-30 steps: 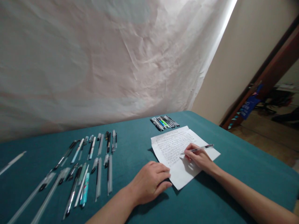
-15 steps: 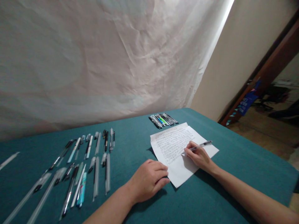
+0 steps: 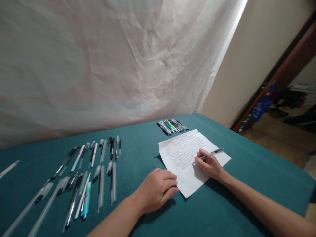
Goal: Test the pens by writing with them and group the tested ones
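A pen [image 3: 214,152] with a clear barrel and dark parts is pinched in my right hand [image 3: 209,164], its tip down on a white sheet of paper [image 3: 191,186]. Lines of small handwriting cover the upper part of the sheet; the lower part is blank. My left hand [image 3: 158,189] rests palm down at the sheet's left edge, with its fingers stretched out and the fingertips touching the paper. It holds nothing. The writing is too small to read.
Pens taken apart, with loose caps and barrels, lie in rows at the left, a turquoise barrel [image 3: 86,200] among them. Several pens [image 3: 172,126] lie side by side beyond the paper. A pale sheet [image 3: 123,65] hangs behind the green tabletop [image 3: 138,144]; a doorway is at the right.
Both hands stay in nearly the same place, and the pen tip is still on the paper. The top of the pen has shifted very slightly left.
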The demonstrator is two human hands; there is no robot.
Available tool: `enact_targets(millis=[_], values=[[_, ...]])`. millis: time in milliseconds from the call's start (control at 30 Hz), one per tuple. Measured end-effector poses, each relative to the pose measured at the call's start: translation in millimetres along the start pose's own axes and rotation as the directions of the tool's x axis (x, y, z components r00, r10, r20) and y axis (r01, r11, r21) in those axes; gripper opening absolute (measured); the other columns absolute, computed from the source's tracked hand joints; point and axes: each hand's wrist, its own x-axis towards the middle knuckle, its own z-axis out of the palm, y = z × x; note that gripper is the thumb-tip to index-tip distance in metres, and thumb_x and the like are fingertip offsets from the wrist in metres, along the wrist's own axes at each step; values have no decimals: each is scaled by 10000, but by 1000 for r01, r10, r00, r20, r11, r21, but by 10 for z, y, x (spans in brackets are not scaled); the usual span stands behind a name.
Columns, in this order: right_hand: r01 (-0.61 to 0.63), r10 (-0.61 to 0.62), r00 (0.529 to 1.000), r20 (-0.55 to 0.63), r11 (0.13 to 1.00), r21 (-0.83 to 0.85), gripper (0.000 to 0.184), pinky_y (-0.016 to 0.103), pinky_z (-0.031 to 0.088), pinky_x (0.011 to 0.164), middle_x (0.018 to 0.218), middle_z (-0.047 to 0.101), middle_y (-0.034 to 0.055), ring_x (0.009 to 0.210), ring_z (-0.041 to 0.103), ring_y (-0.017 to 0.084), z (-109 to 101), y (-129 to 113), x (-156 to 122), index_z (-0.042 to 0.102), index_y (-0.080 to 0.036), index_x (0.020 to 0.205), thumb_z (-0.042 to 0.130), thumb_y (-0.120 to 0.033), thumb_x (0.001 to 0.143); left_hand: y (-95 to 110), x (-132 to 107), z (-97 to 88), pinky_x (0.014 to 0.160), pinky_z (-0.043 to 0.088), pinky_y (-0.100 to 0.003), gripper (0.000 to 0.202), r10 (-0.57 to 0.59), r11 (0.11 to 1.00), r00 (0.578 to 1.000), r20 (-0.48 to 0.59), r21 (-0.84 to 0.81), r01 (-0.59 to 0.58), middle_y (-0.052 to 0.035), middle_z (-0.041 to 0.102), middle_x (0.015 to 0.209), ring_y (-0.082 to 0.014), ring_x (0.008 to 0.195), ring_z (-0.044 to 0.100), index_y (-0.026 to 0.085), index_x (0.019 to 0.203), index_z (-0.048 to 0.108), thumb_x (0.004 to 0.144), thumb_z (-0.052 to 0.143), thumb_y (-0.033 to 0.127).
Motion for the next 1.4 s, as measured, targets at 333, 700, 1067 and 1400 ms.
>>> enact_targets(millis=[333, 700, 1067, 1400], values=[[17, -17, 1000, -21, 1000, -8, 156, 235, 348, 493, 571, 456, -24, 528, 425, 118, 7, -8, -2, 454, -192, 650, 471, -277, 779, -1, -4, 1, 855, 355, -331, 264, -4, 1000, 1000, -3, -9, 4, -54, 635, 1049, -177, 1003, 546, 201, 1021, 604, 891, 400, 306], [-2, 2, 1000, 3, 1000, -13, 174, 235, 350, 487, 573, 466, -19, 533, 433, 120, 4, 40, 3, 460, -191, 668, 461, -306, 799, 0, -2, 6, 851, 365, -334, 270, 1, 1000, 1000, -18, -14, -1, -58, 642, 1032, -178, 1001, 549, 200, 1016, 607, 893, 394, 312], [-3, 3, 1000, 12, 1000, 10, 168, 241, 345, 502, 590, 447, -26, 537, 422, 120, 5, 68, -9, 446, -195, 684, 457, -305, 811, -5, -5, 10, 859, 350, -324, 270, -4, 1000, 1000, 8, -1, 4, -50, 633, 1054, -171, 1015, 540, 197, 1024, 601, 895, 392, 309], [8, -8, 1000, -9, 1000, -23, 155, 236, 340, 503, 586, 441, -29, 534, 417, 114, -1, 7, -17, 447, -191, 671, 459, -265, 807, -16, -4, 7, 864, 344, -326, 274, -8, 1000, 1000, 14, 2, 8, -47, 627, 1065, -168, 1021, 533, 195, 1030, 596, 898, 387, 311]])
